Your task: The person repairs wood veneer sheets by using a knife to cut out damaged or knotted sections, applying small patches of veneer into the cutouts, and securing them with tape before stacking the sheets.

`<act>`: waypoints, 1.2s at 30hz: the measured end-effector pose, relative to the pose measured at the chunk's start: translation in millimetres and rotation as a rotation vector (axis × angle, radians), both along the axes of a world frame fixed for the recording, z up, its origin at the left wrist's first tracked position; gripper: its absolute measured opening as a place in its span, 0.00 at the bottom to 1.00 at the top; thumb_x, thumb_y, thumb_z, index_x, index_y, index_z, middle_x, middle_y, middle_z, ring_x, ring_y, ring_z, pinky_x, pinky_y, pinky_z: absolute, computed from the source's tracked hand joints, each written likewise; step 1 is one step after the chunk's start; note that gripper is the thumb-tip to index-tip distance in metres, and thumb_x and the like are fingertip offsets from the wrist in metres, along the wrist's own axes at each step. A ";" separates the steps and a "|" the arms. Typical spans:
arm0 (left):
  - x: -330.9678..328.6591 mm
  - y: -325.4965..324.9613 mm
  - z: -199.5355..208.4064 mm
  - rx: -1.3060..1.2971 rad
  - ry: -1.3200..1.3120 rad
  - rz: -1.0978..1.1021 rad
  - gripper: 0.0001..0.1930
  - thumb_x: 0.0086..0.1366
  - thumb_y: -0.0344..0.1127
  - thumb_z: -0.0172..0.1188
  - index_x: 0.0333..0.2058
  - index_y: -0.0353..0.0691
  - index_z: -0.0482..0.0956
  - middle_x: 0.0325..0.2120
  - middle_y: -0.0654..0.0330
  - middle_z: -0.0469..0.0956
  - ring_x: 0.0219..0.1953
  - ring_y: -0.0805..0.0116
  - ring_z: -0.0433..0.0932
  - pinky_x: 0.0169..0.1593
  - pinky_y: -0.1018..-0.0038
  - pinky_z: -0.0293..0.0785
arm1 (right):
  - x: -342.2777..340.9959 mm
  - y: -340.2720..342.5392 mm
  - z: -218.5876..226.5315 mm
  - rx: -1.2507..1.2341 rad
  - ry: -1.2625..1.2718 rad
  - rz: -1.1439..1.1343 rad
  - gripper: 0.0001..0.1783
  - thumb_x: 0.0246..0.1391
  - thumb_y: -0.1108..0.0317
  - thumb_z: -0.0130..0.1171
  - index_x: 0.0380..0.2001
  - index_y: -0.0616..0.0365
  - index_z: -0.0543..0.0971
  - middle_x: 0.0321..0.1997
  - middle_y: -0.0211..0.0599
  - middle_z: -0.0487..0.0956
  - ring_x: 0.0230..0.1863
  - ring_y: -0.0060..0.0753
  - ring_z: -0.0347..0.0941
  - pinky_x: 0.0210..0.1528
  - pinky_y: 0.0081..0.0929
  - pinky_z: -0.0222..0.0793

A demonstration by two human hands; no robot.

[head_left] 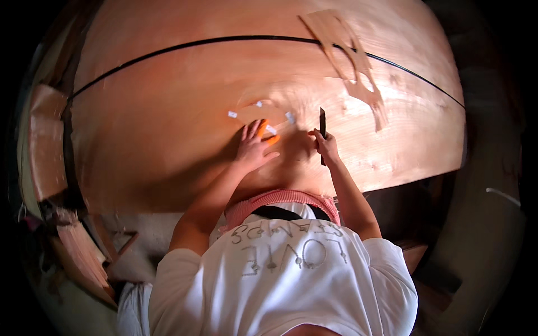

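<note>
A broad sheet of wood veneer lies in front of me. My left hand rests on it with fingers spread, holding nothing, and orange covers show on some fingertips. Just beyond those fingers is a veneer patch with several small white tape pieces around its edge. To the right, my right hand is closed around a slim dark knife, its tip pointing away from me. The knife is over the sheet; whether it touches is unclear.
A black cord arcs across the far part of the sheet. At the far right, a veneer offcut with cut-out holes lies over it. Splintered wood pieces stand at the left, and the sheet's near edge runs along the right.
</note>
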State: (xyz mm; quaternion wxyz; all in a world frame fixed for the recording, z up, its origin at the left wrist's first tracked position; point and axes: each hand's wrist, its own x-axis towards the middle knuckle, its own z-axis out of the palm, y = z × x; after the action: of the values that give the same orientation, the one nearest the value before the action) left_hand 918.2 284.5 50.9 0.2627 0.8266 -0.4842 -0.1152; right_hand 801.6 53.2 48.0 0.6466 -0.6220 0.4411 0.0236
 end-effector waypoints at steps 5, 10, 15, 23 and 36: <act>-18.8 14.4 25.4 -0.086 0.044 -0.038 0.21 0.51 0.42 0.60 0.45 0.43 0.74 0.54 0.44 0.58 0.56 0.45 0.57 0.58 0.57 0.53 | -102.7 -68.1 16.2 -0.232 -0.127 -0.335 0.19 0.52 0.76 0.40 0.46 0.53 0.74 0.27 0.26 0.76 0.12 0.09 0.51 0.13 0.09 0.46; -53.0 46.7 11.2 -0.096 0.074 -0.016 0.22 0.54 0.37 0.58 0.49 0.43 0.70 0.55 0.44 0.57 0.54 0.46 0.60 0.56 0.60 0.59 | -172.0 -194.8 168.1 -0.765 -0.340 -0.921 0.15 0.52 0.67 0.49 0.43 0.60 0.73 0.29 0.27 0.73 0.17 0.14 0.57 0.16 0.14 0.52; -63.8 38.0 15.3 -0.072 0.173 -0.089 0.19 0.55 0.38 0.57 0.46 0.41 0.72 0.49 0.42 0.63 0.48 0.45 0.65 0.50 0.61 0.64 | -221.5 -249.3 382.1 -1.032 -0.680 -0.846 0.17 0.59 0.61 0.45 0.45 0.61 0.73 0.25 0.23 0.73 0.14 0.07 0.46 0.16 0.08 0.44; -77.1 12.6 -9.3 -0.228 0.164 -0.087 0.12 0.54 0.39 0.59 0.28 0.35 0.71 0.29 0.43 0.68 0.30 0.45 0.69 0.34 0.57 0.66 | -205.4 -202.1 449.3 -0.507 -1.162 -0.401 0.13 0.56 0.71 0.49 0.45 0.63 0.71 0.25 0.22 0.68 0.15 0.08 0.51 0.16 0.09 0.48; -76.4 16.9 19.5 -0.047 0.166 -0.149 0.16 0.57 0.38 0.55 0.44 0.39 0.72 0.52 0.43 0.60 0.48 0.45 0.65 0.48 0.62 0.65 | -296.9 -337.3 407.8 -0.407 -1.094 -0.906 0.10 0.56 0.70 0.44 0.23 0.58 0.72 0.18 0.26 0.67 0.12 0.19 0.52 0.14 0.16 0.49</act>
State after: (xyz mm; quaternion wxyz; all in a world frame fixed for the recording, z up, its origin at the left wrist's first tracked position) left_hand 841.9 301.4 70.4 0.3118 0.7696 -0.5234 -0.1909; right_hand 504.7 -284.1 455.8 0.5924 -0.4093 0.2648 -0.6414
